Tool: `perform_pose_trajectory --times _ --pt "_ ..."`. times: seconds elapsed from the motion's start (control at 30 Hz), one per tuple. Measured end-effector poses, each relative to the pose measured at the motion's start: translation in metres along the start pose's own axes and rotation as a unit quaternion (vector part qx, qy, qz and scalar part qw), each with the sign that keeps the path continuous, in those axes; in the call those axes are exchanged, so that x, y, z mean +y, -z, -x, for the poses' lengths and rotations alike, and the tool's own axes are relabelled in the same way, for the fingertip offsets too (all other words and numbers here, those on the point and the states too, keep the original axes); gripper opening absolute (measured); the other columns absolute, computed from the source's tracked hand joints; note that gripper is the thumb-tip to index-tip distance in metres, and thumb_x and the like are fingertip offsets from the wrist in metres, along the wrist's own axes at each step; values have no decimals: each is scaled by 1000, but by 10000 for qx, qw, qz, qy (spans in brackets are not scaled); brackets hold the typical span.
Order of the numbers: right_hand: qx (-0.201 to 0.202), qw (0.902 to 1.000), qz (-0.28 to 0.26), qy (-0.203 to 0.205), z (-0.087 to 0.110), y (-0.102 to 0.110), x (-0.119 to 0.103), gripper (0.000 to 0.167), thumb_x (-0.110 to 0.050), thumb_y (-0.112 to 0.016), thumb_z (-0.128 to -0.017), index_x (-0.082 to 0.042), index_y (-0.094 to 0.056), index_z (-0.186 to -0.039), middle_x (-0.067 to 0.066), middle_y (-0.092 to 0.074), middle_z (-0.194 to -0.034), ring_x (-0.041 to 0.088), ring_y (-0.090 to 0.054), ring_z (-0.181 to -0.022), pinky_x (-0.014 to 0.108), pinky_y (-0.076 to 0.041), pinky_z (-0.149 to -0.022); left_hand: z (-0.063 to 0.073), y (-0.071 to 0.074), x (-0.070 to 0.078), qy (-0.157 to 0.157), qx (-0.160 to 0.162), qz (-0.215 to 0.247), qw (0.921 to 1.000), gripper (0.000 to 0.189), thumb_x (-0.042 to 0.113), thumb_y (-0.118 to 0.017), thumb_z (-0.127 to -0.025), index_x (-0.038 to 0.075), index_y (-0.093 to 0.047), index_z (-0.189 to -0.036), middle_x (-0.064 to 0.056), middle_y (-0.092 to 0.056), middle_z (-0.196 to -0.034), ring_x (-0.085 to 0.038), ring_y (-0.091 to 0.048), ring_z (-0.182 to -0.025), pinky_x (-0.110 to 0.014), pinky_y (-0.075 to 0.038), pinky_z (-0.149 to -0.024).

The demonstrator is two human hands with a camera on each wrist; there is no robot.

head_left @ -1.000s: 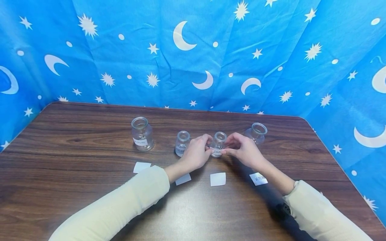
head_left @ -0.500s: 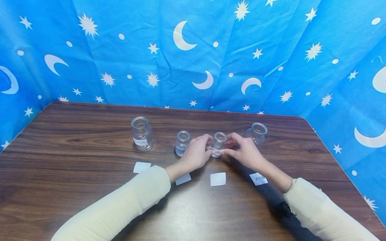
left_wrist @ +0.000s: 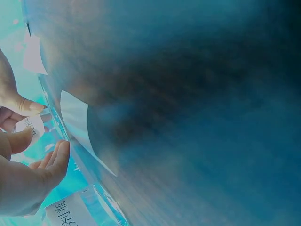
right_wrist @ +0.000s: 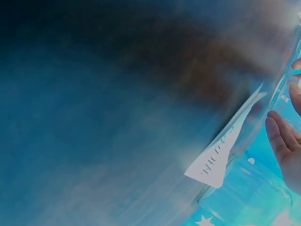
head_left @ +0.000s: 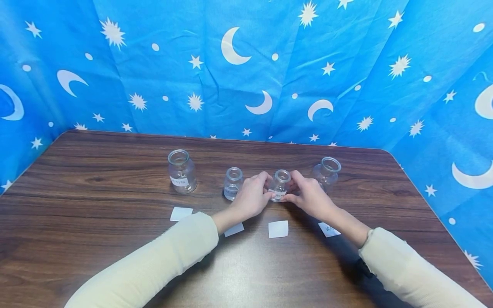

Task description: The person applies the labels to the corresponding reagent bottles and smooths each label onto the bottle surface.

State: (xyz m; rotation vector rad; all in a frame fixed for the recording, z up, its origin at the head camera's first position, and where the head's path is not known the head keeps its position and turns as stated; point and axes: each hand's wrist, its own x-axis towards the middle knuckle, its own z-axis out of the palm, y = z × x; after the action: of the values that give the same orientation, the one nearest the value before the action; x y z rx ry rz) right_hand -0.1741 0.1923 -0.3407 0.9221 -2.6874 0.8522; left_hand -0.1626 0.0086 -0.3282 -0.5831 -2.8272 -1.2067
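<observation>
A small clear glass jar stands upright on the table between my two hands. My left hand curls round its left side, the thumb on the white label stuck on the jar's front. From the right, my right hand grips the same jar, its thumb at the label's right edge. In the left wrist view both thumbs lie close to the label, which carries dark writing. A second small labelled jar stands just left of my left hand, partly covered by it.
A larger labelled jar stands at the left. Behind my right hand is a rounder jar. Paper slips lie in front of the jars, including a blank one and a written one. A patterned blue cloth hangs behind the table.
My right hand has shifted slightly at the jar, its thumb moving a little lower and its wrist slightly left. The left hand stays nearly still, and more of the label's writing shows than half a second ago.
</observation>
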Motion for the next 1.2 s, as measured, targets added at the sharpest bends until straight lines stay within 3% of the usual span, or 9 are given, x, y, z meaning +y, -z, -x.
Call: perform_pose_trajectory --times 0.2,0.37,0.5,0.6,0.77,1.0,1.2 --pt "48 9994 -222 249 0 3 2 32 -2 -72 -74 -4 -51 -98 9 -67 -82 22 -66 -76 35 -52 -67 0 0 0 28 43 33 10000 28 11 -68 -82 2 -56 -106 -10 -62 -100 -17 -62 -84 -25 -48 -72" --pt "-182 9996 -216 -3 -1 11 2 21 -7 -68 -80 -4 -59 -99 7 -67 -85 16 -63 -72 30 -52 -64 -1 0 1 177 -2 -61 9998 26 14 -67 -83 3 -55 -103 -8 -61 -94 -16 -60 -81 -25 -47 -68" --pt "-402 9986 -219 -260 -2 17 0 28 -13 -66 -83 -3 -61 -109 6 -68 -89 13 -61 -70 28 -51 -64 -2 0 1 258 -57 -129 9996 25 17 -67 -83 5 -54 -100 -5 -59 -86 -14 -57 -77 -24 -45 -64" --pt "-517 9973 -427 -294 0 18 1 34 -11 -66 -84 -2 -57 -115 8 -68 -92 17 -64 -78 31 -51 -69 -1 1 2 232 -164 -216 9994 25 17 -66 -84 5 -53 -102 -5 -58 -84 -14 -54 -73 -24 -43 -61" --pt "-558 9945 -825 -336 3 18 4 34 -6 -65 -83 -1 -52 -113 11 -67 -96 23 -65 -89 36 -50 -76 0 1 3 173 -325 -284 9989 28 17 -65 -85 5 -51 -106 -7 -58 -87 -16 -51 -74 -27 -42 -63" --pt "-579 9928 -897 -545 4 21 8 34 -7 -66 -83 -1 -58 -115 12 -66 -100 24 -64 -91 38 -50 -76 -1 1 2 99 -252 -302 9992 27 19 -68 -83 6 -52 -100 -8 -61 -89 -18 -58 -80 -28 -46 -69" --pt "-694 9902 -1036 -636 4 22 10 36 -9 -64 -84 0 -57 -119 13 -66 -102 23 -64 -92 35 -50 -77 -5 0 -1 -39 -273 -275 9992 30 19 -68 -82 5 -54 -105 -7 -63 -93 -18 -60 -85 -29 -47 -73"
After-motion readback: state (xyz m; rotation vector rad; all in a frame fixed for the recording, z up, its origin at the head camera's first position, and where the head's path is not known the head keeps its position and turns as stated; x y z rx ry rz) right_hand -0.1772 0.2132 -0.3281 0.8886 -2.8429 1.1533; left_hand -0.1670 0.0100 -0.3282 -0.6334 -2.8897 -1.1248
